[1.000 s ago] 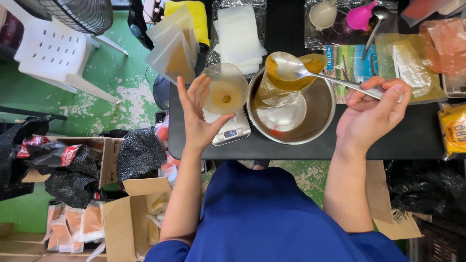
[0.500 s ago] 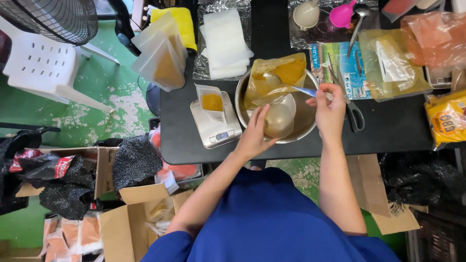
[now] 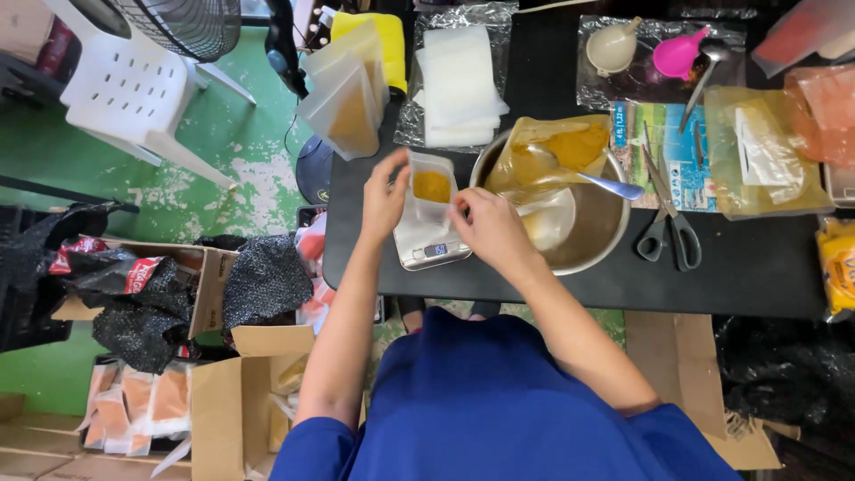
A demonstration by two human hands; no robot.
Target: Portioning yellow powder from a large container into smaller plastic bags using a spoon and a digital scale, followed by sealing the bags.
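A white plastic chair (image 3: 134,98) stands on the green floor at ten o'clock, and open cardboard boxes (image 3: 214,374) with dark bags fill the eight o'clock corner. On the black counter (image 3: 757,267), a stack of empty clear pouches (image 3: 352,89) leans at eleven o'clock.

The left hand (image 3: 385,198) pinches the left edge of a small clear pouch (image 3: 430,191) with orange-yellow powder in its bottom; thumb and fingers are closed on the plastic. The pouch stands upright on a small digital kitchen scale (image 3: 430,249), just left of centre on the counter. The right hand (image 3: 485,227) pinches the pouch's right side, fingers curled in, nothing else in it.

To do this well, I judge the pouch should stay upright and centred on the scale's plate, held only lightly so the hands add no weight to the reading, and the mouth kept level so no powder spills.

Touching the scale on its right, at one o'clock, a steel bowl (image 3: 597,240) holds a large bag of the same powder (image 3: 557,151) and a metal spoon (image 3: 610,185) resting across it. Scissors (image 3: 666,227) lie at two o'clock, beside a flat plastic bag (image 3: 766,160). At the far top, a cream scoop (image 3: 613,49) and a pink scoop (image 3: 677,55) sit on a clear wrapper.
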